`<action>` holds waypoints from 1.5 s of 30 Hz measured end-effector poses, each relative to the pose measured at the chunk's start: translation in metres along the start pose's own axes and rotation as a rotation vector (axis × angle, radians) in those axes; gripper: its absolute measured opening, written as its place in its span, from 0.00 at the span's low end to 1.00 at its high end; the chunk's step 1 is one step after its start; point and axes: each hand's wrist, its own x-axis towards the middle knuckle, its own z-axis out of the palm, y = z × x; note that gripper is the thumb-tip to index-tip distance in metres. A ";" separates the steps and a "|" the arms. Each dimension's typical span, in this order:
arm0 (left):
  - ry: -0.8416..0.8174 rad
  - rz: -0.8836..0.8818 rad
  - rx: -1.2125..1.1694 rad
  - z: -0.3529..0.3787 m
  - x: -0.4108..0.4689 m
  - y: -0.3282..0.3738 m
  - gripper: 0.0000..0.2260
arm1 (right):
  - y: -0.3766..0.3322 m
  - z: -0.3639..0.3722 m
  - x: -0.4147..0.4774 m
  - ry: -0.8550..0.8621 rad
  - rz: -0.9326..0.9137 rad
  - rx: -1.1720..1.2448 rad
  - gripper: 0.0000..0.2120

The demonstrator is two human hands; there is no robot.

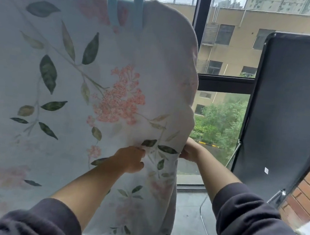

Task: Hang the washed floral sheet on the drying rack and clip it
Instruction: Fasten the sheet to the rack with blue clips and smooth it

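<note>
The white floral sheet (73, 89), printed with pink blossoms and green leaves, hangs over a high bar that the cloth hides. A large light-blue clip (124, 5) grips its top edge near the right end. My left hand (129, 158) pinches the front of the sheet low down. My right hand (190, 149) holds the sheet's right edge at about the same height, its fingers partly tucked behind the cloth. Both forearms reach forward out of dark sleeves.
A dark grey panel (288, 112) leans at the right against a brick wall (309, 189). A thin metal rack leg (206, 224) stands on the grey floor. Behind the sheet is a black-framed window (224, 82) onto buildings and trees.
</note>
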 end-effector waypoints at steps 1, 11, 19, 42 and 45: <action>-0.009 0.004 -0.016 0.003 -0.003 -0.001 0.22 | 0.008 0.003 0.004 0.060 -0.004 0.023 0.16; 0.146 0.062 -0.333 0.051 -0.075 -0.020 0.21 | 0.054 0.061 -0.071 0.501 -0.283 0.058 0.17; 0.260 0.029 -0.591 0.117 -0.216 -0.092 0.20 | 0.119 0.198 -0.182 0.408 -0.242 0.181 0.18; 0.471 -0.112 -0.726 0.148 -0.408 -0.305 0.18 | 0.111 0.466 -0.276 0.367 -0.268 -0.153 0.13; 0.428 -0.045 -0.624 0.132 -0.358 -0.296 0.20 | 0.109 0.431 -0.245 0.375 -0.220 -0.288 0.18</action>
